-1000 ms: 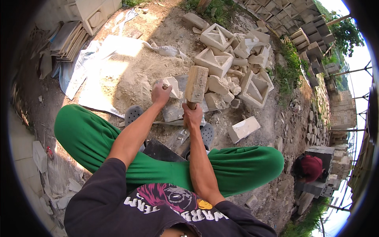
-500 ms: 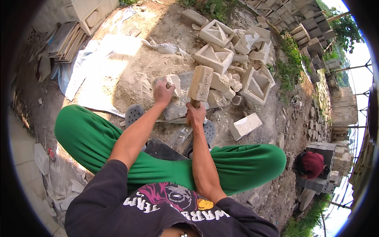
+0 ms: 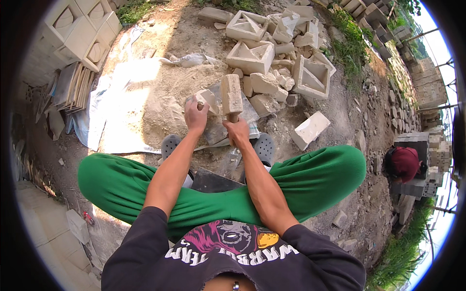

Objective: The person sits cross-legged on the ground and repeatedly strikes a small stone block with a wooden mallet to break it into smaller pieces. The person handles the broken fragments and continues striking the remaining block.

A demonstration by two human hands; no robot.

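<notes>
A: Down close, the right hand (image 3: 238, 132) is wrapped tight round the handle of a blocky wooden mallet (image 3: 231, 94), its head raised. The left hand (image 3: 195, 116) grips a thin chisel (image 3: 199, 104), barely visible, set against the pale stone block (image 3: 208, 100) just past the feet.

B: How far along, you reckon?

A: Midway, I'd judge: the block looks rough and chalky, with plenty left to shape.

B: And further out?

A: Angular broken chunks, then hollow square cast blocks (image 3: 251, 56) with recessed triangular faces, matte and dusty.
</notes>
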